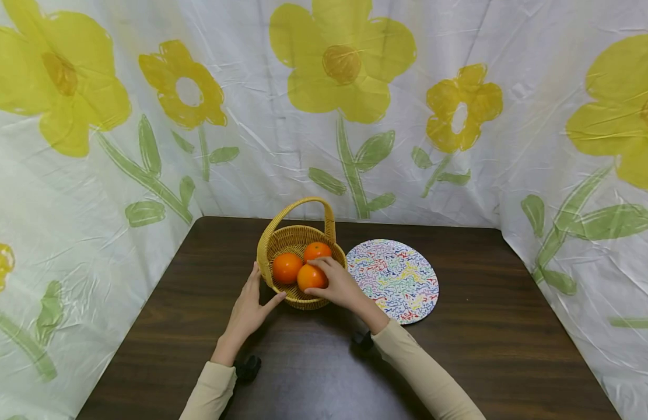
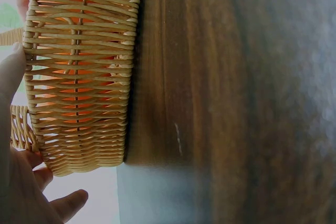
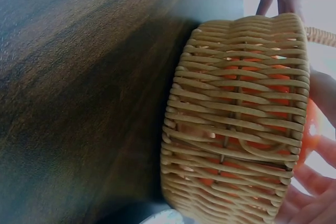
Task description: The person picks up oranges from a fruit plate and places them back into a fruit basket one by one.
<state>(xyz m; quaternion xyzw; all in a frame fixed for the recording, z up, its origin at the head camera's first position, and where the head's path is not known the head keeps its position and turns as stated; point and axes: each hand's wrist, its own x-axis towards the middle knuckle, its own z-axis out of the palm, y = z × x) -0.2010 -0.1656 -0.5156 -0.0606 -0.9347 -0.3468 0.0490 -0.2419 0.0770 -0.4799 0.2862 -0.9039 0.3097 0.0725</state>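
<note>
A yellow wicker basket [image 1: 307,304] with an arched handle stands on the table. Three oranges are inside: one at the left [image 1: 287,268], another at the back [image 1: 317,251], and a front one [image 1: 309,279]. My right hand [image 1: 338,284] reaches over the near right rim and grips the front orange between thumb and fingers. Along the basket's left side lies my left hand [image 1: 250,308], fingers spread, its thumb at the front rim. In the left wrist view, orange shows through the basket's weave [image 2: 79,77]. The right wrist view catches the gripped orange [image 3: 311,129] above the rim.
A round mat [image 1: 394,280] with a multicoloured squiggle pattern lies right of the basket, close beside it. Dark wood covers the table [image 1: 486,326]. A flower-printed curtain [image 1: 261,116] hangs behind and at the sides.
</note>
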